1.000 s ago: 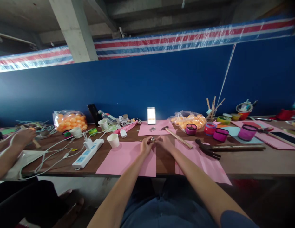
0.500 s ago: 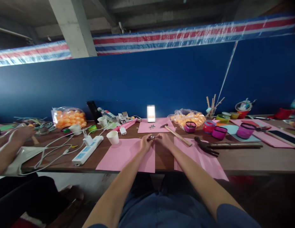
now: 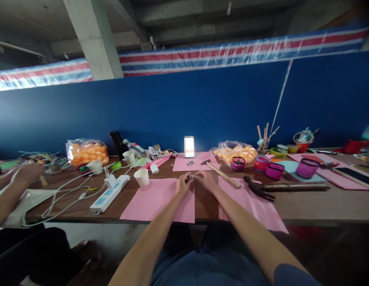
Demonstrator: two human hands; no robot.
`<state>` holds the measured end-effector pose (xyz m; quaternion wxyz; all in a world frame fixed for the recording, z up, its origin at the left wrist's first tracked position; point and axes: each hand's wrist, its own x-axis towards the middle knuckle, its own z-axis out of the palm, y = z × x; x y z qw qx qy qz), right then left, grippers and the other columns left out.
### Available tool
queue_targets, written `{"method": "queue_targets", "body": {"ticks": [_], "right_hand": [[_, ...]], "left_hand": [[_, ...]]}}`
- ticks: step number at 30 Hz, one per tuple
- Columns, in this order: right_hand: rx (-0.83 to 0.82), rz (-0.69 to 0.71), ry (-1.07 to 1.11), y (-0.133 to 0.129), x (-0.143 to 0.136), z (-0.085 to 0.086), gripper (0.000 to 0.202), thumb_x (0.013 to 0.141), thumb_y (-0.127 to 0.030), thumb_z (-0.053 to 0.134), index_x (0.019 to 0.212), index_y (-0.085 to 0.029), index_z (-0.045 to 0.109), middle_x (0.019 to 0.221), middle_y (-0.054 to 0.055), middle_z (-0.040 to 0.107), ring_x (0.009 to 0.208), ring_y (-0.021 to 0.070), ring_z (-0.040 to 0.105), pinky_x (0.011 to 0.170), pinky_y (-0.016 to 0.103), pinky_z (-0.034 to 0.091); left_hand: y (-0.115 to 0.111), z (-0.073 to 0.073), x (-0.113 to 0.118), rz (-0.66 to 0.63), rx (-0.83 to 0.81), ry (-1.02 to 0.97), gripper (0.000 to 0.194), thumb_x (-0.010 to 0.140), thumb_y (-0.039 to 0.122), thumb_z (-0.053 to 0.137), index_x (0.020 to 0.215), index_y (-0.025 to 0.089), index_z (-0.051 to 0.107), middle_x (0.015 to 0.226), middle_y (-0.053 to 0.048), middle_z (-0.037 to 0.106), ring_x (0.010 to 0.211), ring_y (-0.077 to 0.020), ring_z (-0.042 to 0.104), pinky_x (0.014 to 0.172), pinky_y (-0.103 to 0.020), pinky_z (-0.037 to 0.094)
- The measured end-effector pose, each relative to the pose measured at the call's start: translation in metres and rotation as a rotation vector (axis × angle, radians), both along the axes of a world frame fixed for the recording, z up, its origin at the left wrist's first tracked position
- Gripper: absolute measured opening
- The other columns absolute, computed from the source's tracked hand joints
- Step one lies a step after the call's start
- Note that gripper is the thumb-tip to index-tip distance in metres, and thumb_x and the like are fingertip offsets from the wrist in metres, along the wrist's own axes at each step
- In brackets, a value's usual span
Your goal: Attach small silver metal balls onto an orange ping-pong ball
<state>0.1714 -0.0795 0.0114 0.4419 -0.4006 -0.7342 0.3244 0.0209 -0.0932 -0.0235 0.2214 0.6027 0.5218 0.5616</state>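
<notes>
My left hand [image 3: 183,185] is closed on a small shiny metal piece [image 3: 191,176], too small to name, above the right edge of a pink sheet [image 3: 160,200]. Close by on the right, my right hand [image 3: 206,180] has its fingers pinched together at the piece's side; whether they grip it is hidden. Beyond the hands, several small metal pieces [image 3: 191,163] lie on another pink sheet [image 3: 180,165]. A small hammer [image 3: 223,174] with a wooden handle rests right of my right hand.
A claw hammer [image 3: 291,186] lies at the right, beside purple containers [image 3: 275,171]. At left are a paper cup [image 3: 142,178], a power strip [image 3: 110,194] with white cables, and a bag of orange balls [image 3: 87,153]. A co-worker's hand [image 3: 29,174] is at the far left.
The whole view has shifted slightly, so the table sits lower in the picture. My hands stay together at the small metal piece, with only slight finger movement.
</notes>
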Motion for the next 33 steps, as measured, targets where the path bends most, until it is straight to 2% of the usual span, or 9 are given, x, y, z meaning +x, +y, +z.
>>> {"method": "queue_targets", "body": {"ticks": [4,12,19,26,33], "right_hand": [[0.002,0.039,0.045,0.001,0.000,-0.002,0.026,0.074,-0.036,0.053,0.089,-0.016,0.061,0.087,0.006,0.066,0.076,0.0166,0.060,0.071,0.028,0.045],[-0.009,0.137,0.080,0.003,0.000,-0.006,0.026,0.075,-0.036,0.054,0.089,-0.016,0.062,0.089,0.006,0.066,0.082,0.0176,0.060,0.076,0.029,0.045],[-0.013,0.179,0.081,0.000,-0.001,-0.007,0.025,0.073,-0.034,0.056,0.090,-0.016,0.062,0.088,0.006,0.066,0.082,0.0174,0.061,0.076,0.029,0.045],[-0.005,0.162,0.075,-0.001,-0.001,-0.004,0.027,0.075,-0.033,0.054,0.095,-0.015,0.059,0.090,0.007,0.066,0.081,0.0172,0.061,0.073,0.028,0.047],[0.046,0.129,0.064,-0.002,-0.001,-0.001,0.022,0.075,-0.030,0.054,0.089,-0.015,0.061,0.089,0.007,0.066,0.082,0.0170,0.061,0.076,0.029,0.046]], "left_hand": [[0.000,0.001,0.002,-0.021,0.008,0.005,0.042,0.067,0.023,0.063,0.108,0.016,0.058,0.099,-0.010,0.065,0.085,-0.0206,0.062,0.078,-0.035,0.048],[-0.001,0.003,0.000,0.000,-0.010,-0.016,0.033,0.073,0.033,0.057,0.101,0.016,0.060,0.093,-0.010,0.067,0.081,-0.0188,0.063,0.075,-0.032,0.049],[0.001,0.000,0.000,0.066,-0.009,-0.040,0.031,0.071,0.032,0.058,0.096,0.013,0.060,0.092,-0.011,0.066,0.084,-0.0201,0.062,0.077,-0.034,0.047],[-0.004,0.009,0.001,0.010,-0.016,-0.046,0.027,0.073,0.031,0.056,0.095,0.017,0.062,0.094,-0.008,0.067,0.089,-0.0207,0.061,0.081,-0.034,0.046],[-0.006,0.010,0.002,0.009,-0.018,-0.096,0.032,0.068,0.027,0.062,0.097,0.015,0.060,0.088,-0.008,0.066,0.078,-0.0182,0.062,0.074,-0.032,0.048]]}}
